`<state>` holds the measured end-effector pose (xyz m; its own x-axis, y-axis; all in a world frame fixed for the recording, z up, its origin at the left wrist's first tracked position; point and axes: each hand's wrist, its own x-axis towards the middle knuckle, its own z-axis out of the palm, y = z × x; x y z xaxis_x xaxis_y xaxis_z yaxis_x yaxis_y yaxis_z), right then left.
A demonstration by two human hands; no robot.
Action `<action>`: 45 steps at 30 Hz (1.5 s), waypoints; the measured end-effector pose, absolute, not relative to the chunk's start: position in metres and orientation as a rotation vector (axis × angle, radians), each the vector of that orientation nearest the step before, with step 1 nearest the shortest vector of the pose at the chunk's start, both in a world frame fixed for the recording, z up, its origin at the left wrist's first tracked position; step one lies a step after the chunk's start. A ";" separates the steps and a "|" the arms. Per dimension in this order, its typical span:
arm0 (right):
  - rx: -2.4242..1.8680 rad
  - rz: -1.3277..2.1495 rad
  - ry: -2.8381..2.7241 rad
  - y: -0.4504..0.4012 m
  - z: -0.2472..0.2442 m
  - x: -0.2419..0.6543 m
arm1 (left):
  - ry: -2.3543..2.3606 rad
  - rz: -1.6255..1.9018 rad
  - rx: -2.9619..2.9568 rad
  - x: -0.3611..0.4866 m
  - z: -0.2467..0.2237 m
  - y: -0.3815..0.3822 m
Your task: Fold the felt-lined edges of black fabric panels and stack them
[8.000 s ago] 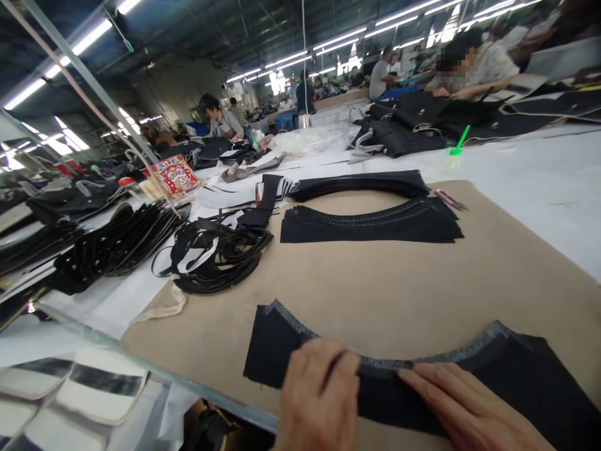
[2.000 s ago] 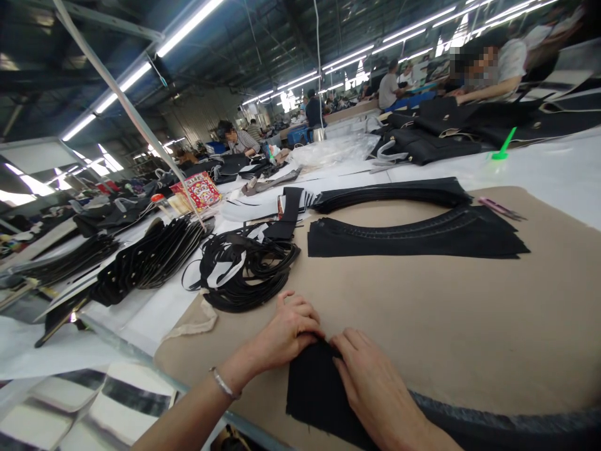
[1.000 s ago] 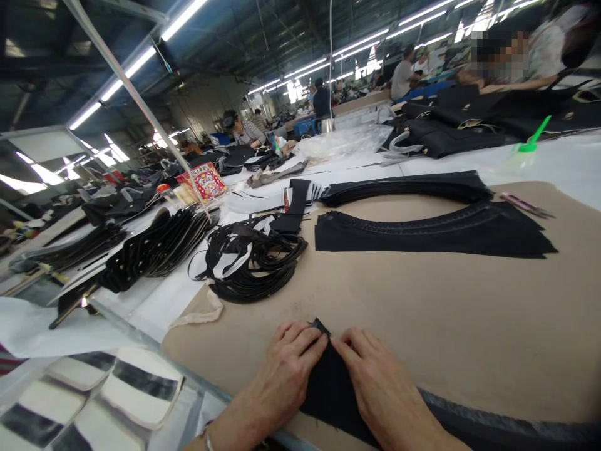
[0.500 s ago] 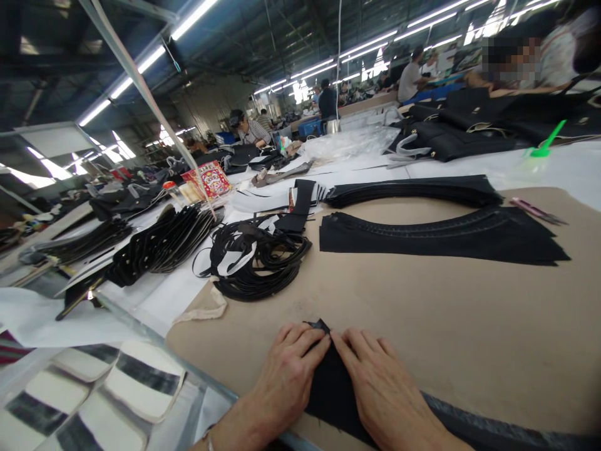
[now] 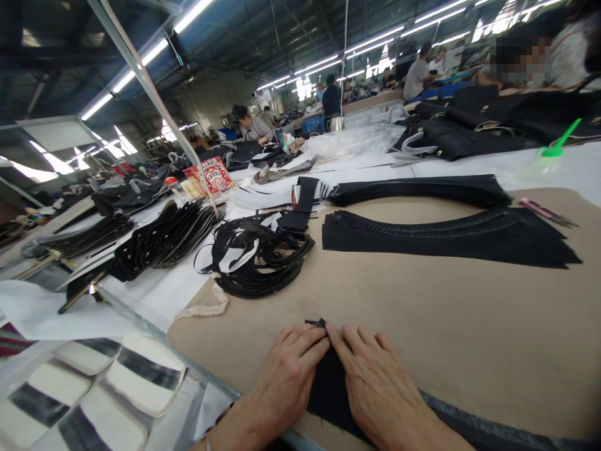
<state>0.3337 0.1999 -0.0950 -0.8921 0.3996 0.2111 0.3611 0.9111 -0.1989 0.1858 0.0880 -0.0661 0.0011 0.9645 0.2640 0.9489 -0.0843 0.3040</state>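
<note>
At the bottom centre of the frame, the left hand (image 5: pixel 286 379) and the right hand (image 5: pixel 375 388) lie flat, side by side, on a black fabric piece (image 5: pixel 328 391), fingers stretched out and their tips nearly meeting at the piece's upper corner. Neither hand grips; both press the cloth down onto the tan cardboard sheet (image 5: pixel 422 313) that covers the table. The fabric runs off toward the lower right edge of the frame. Farther up the sheet, right of centre, lies a stack of curved black fabric panels (image 5: pixel 446 235), with a second curved stack (image 5: pixel 417 188) just behind it. Left of centre sits a coil of black straps (image 5: pixel 258 257). At the far right, small pink snips (image 5: pixel 547 212) rest near the sheet's edge.
</note>
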 end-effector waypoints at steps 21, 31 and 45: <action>-0.735 0.520 -2.853 0.209 -0.061 0.348 | 2.285 0.803 2.045 0.192 -0.068 0.090; -0.818 0.765 -2.781 0.211 -0.052 0.357 | 2.081 0.746 2.108 0.217 -0.055 0.121; -0.778 0.837 -2.819 0.219 -0.056 0.380 | 1.956 0.667 2.168 0.213 -0.064 0.118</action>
